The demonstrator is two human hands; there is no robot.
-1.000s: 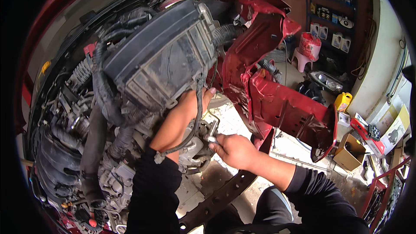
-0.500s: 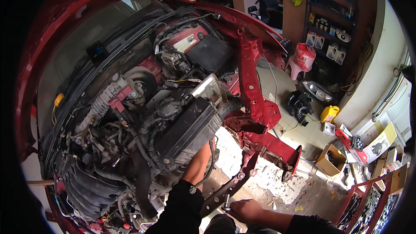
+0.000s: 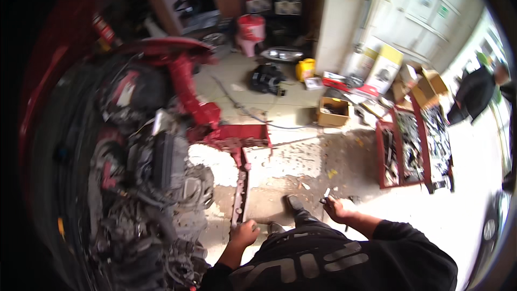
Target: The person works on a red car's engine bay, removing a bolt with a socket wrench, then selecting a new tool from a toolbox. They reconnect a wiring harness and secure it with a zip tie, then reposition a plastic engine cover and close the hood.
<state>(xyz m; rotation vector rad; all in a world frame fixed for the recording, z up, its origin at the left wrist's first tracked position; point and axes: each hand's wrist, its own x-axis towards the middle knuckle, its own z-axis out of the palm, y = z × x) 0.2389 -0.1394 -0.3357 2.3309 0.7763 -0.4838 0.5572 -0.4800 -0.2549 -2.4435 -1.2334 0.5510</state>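
My right hand (image 3: pixel 338 210) is closed round a socket wrench (image 3: pixel 327 193), whose bright metal socket end points up past the fingers. It is held over the floor, right of my legs. My left hand (image 3: pixel 245 233) is at the near end of the red perforated crossbeam (image 3: pixel 242 196); its fingers look curled, and blur hides whether they grip the beam or something small. On the left lies the exposed engine (image 3: pixel 140 221) of a red car, with a black air filter box (image 3: pixel 169 156) beside the beam.
A red tool box (image 3: pixel 388 153) full of metal tools stands open at the right. Behind it are a cardboard box (image 3: pixel 334 112) and several cartons. A headlight (image 3: pixel 283 54), black part (image 3: pixel 267 79) and yellow jug (image 3: pixel 305 69) lie farther back. Another person (image 3: pixel 476 94) is at the far right.
My view has swung right, towards the tool box. My left hand has come out from beneath the air filter box to the beam's near end. The wrench stays in my right hand.
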